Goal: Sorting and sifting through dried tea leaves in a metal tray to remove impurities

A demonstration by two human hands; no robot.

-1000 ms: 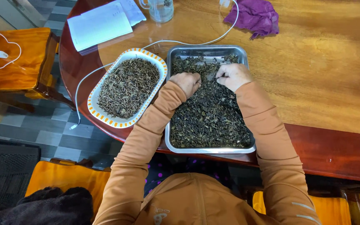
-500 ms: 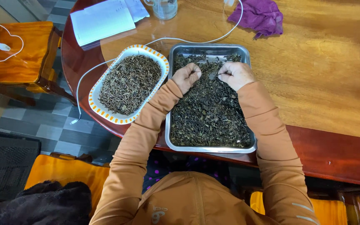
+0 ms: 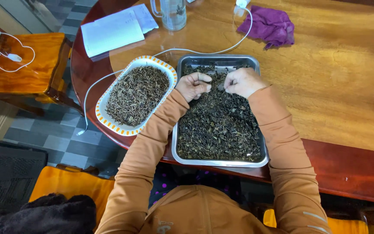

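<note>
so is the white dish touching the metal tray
Cannot tell. In the head view the dish rim runs right up beside the tray by the left hand, but no plain contact or gap shows.

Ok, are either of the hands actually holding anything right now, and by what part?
Both hands sit curled over the dark dried leaves in the rectangular steel tray. The left hand and right hand seem to pinch small bits, but what and where cannot be told.

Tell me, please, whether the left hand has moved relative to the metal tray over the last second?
Yes. The left hand has drawn back from the leaves toward the near-left rim of the metal tray, closer to the patterned dish, and turned so its curled fingers show.
</note>
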